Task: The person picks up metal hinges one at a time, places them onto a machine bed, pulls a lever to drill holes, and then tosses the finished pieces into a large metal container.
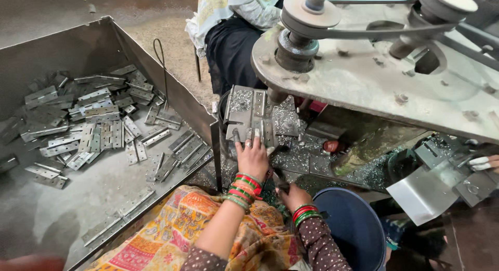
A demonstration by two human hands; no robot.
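Left hand (252, 157) fingers spread on hinge (253, 126); right hand (294, 194) curled.

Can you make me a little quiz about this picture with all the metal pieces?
1. True or false: the left hand rests on a metal hinge plate under the machine.
2. Where do most of the loose hinges lie? A) in the blue bucket B) in the big metal tray C) on the machine top
3. What does the person wear on both wrists?

Key: 1 true. 2 B. 3 red and green bangles.
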